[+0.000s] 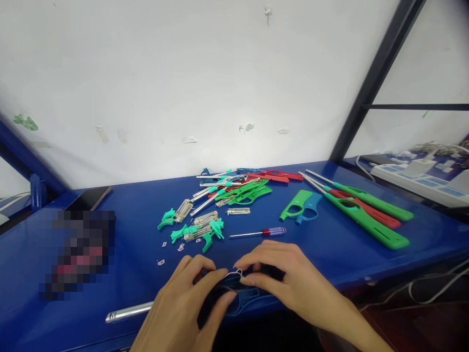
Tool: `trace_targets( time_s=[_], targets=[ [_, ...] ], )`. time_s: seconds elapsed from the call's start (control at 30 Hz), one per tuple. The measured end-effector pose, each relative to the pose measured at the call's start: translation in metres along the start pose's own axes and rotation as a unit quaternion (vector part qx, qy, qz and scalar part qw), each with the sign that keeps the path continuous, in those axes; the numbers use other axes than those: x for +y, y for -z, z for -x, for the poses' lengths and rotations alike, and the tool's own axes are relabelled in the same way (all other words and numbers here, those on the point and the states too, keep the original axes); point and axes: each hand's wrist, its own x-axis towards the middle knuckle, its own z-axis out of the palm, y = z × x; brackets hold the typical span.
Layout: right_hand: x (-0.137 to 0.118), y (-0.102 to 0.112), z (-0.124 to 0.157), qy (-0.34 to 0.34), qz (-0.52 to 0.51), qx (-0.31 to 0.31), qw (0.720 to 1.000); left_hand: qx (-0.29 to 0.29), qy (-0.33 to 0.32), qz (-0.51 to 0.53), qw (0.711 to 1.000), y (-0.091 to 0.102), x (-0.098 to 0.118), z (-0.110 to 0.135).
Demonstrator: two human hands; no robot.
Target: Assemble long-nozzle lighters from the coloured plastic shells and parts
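Observation:
Close to the table's front edge, my left hand (183,303) is closed round a dark blue lighter casing (245,297), thumb and fingers gripping its side. A silver metal tube (129,312) sticks out to the left from under that hand; whether it is joined to the casing is hidden. My right hand (284,269) pinches a thin white wire (238,272) just above the casing. Beyond the hands lies a screwdriver (274,231) with a clear purple and red handle. Teal plastic pieces (185,231) and clear fuel tanks (205,218) are scattered to its left.
Red, green and blue lighter parts (249,190) with metal tubes are heaped at the back. Several long-nosed lighters (366,217) lie at right, near green (301,199) and blue handle shells (313,204). A phone (90,198) and a pixelated item (78,254) lie left. A power strip (414,181) sits beyond the frame post.

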Motion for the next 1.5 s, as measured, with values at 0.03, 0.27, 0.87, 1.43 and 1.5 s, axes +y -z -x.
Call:
trace_targets(
  time_s=[0.03, 0.27, 0.87, 1.43, 1.5],
  targets=[
    [-0.001, 0.0, 0.0, 0.003, -0.006, 0.006, 1.0, -0.006, 0.004, 0.006, 1.0, 0.001, 0.0, 0.0],
    [-0.004, 0.0, 0.001, -0.017, -0.008, -0.003, 1.0, 0.007, 0.011, 0.041, 0.999, -0.005, -0.009, 0.002],
    [-0.004, -0.001, 0.002, 0.05, 0.008, 0.041, 0.998, 0.044, 0.01, 0.037, 0.998, -0.011, -0.004, 0.0],
    [-0.007, 0.0, 0.003, 0.073, 0.004, 0.037, 0.997, 0.018, 0.019, 0.035, 0.999, 0.0, -0.002, -0.002],
    [-0.007, 0.0, 0.003, 0.085, 0.011, 0.037, 0.996, 0.005, 0.03, 0.062, 0.998, 0.001, -0.002, -0.003]
  ],
)
